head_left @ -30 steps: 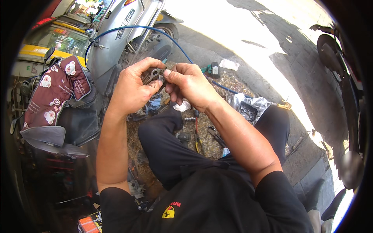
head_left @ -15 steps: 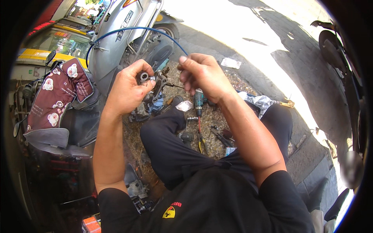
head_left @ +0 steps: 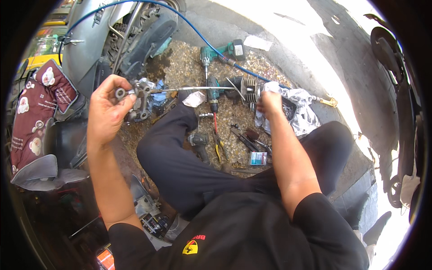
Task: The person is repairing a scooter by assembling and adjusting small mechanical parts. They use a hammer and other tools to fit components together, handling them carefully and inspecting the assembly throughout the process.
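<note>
My left hand (head_left: pixel 110 108) grips a metal part with a ring and forked arms (head_left: pixel 141 96) at centre left. A long thin shaft (head_left: pixel 184 88) runs rightward from that part to a crossbar (head_left: pixel 236 88). My right hand (head_left: pixel 270 102) is low beside a finned metal block (head_left: pixel 249 85) and a crumpled silvery sheet (head_left: pixel 299 105) round a dark tray (head_left: pixel 285 112). Its fingers are blurred and partly hidden. A teal drill (head_left: pixel 213 92) lies under the shaft, with red-and-yellow pliers (head_left: pixel 220 150) and a dark power tool (head_left: pixel 198 144) nearer my legs.
A silver scooter (head_left: pixel 83 31) stands at upper left, a patterned padded cover (head_left: pixel 31 117) at left. A blue hose (head_left: pixel 249 72) arches across the pebbled floor (head_left: pixel 180 63) past another teal power tool (head_left: pixel 209 54). A dark vehicle (head_left: pixel 391 63) stands at right.
My left hand has moved left. My right hand has left it, moving right and down to the finned block. The long shaft now shows fully, and the surroundings have shifted upward in view.
</note>
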